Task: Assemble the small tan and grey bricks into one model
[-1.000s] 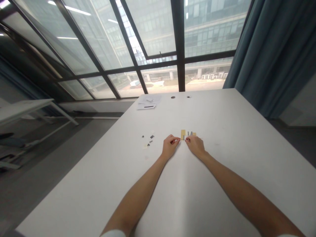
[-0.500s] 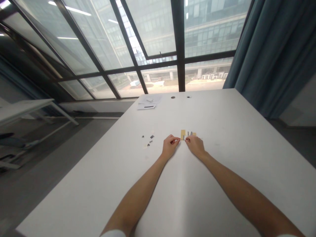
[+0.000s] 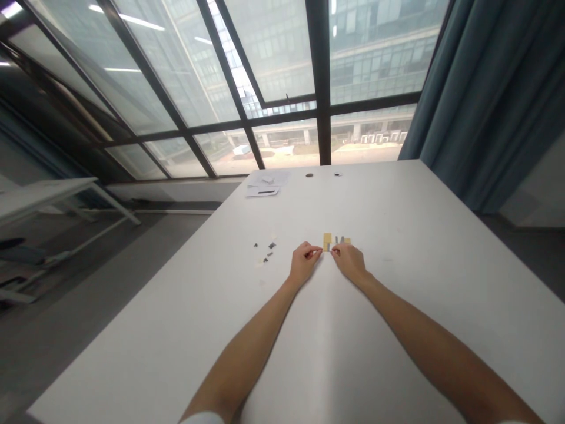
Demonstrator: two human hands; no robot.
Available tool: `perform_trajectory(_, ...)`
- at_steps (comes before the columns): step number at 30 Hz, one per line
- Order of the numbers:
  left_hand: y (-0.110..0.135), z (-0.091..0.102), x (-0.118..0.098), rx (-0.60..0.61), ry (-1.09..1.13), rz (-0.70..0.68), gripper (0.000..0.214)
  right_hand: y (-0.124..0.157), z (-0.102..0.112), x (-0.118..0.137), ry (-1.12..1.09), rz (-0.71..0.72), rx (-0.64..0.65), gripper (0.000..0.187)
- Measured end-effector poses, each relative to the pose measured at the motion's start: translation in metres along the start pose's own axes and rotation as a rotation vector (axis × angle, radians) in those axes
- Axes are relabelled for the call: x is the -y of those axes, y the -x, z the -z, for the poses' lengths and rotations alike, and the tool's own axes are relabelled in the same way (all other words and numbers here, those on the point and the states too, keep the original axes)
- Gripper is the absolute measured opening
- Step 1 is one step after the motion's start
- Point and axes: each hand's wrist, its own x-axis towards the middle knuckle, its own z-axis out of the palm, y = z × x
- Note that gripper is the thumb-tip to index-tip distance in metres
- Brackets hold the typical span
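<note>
Small flat pieces (image 3: 336, 240), yellow and grey, are laid mid-way across the smooth white table (image 3: 397, 306), partly hidden by fingertips. The left hand (image 3: 303, 263) and right hand (image 3: 351, 262) are curled against them; whether anything is pinched cannot be told. Tiny dark bits (image 3: 267, 250) scattered leftward cannot be identified. Papers (image 3: 266, 181) at the far edge carry unreadable print.

Mid-table (image 3: 397, 294): left hand (image 3: 303, 263) beside right hand (image 3: 350, 261). Just behind: pieces (image 3: 327, 240). Left: bits (image 3: 266, 250). Far edge: papers (image 3: 265, 182).
</note>
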Motion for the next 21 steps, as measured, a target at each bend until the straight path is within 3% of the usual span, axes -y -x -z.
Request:
perform_trajectory(15,-0.0006,0.0010,0.0008,-0.013,-0.008,-0.014,0.016,0.0013,0.0030,0.0007,-0.031,0.000,-0.003,0.024)
perform_trajectory(21,-0.0008,-0.0005,0.0024,-0.056,-0.046,-0.009,0.014,0.0082,0.0061,0.0054,-0.057,0.057,-0.132,0.033)
